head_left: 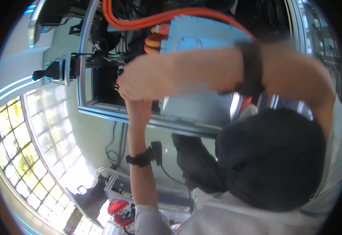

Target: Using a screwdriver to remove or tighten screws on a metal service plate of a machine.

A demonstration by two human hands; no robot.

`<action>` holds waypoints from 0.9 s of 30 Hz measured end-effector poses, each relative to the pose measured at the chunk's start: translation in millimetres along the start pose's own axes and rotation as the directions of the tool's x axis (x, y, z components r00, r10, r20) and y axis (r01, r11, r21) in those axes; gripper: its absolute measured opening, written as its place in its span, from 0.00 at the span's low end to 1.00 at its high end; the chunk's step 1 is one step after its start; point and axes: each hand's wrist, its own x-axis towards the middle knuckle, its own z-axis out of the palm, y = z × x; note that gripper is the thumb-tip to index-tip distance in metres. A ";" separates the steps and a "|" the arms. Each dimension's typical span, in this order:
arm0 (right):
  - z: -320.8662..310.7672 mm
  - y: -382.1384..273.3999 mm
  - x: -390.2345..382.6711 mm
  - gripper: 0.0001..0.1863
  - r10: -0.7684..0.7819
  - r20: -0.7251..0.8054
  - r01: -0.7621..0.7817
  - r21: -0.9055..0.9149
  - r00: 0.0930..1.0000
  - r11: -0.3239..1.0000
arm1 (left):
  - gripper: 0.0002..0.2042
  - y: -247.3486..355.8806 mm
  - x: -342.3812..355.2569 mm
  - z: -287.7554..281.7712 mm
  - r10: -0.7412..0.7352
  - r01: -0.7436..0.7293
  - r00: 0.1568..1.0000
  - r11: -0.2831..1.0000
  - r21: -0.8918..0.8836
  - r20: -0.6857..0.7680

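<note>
My right hand (137,78), motion-blurred, reaches left across the frame with fingers curled at a small dark part I cannot make out, beside a dark opening (102,86) in the metal rig. Directly below it is my left hand (139,107), its fingers hidden behind the right one. Black straps with devices circle both forearms. Behind the right forearm are a light-blue metal housing (194,31) with orange connectors (155,43) and thick orange cables (128,21). A silver lower panel (194,111) shows beneath that forearm.
An aluminium frame (92,111) borders the rig. A dark-capped head (270,160) and grey clothing fill the lower right. Hanging cables (118,149), gridded windows (10,141), a wheeled-looking metal stand (116,186) and red objects (118,207) are at the left and bottom.
</note>
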 end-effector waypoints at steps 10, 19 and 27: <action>9.9 -21.8 -13.5 0.14 0.075 0.187 -0.033 -0.215 0.980 0.976 | 0.14 58.3 -10.8 32.3 0.420 -0.356 0.904 0.622 0.698 0.087; 11.7 -18.5 -18.5 0.15 0.065 0.033 -0.056 -0.234 0.997 0.971 | 0.18 54.3 -1.2 38.6 0.310 -0.286 0.943 0.940 0.184 -0.119; -5.3 -11.9 -33.1 0.14 0.313 0.273 -0.325 -0.001 0.910 0.946 | 0.19 25.3 -18.4 58.1 0.096 -0.044 0.977 0.964 0.264 -0.189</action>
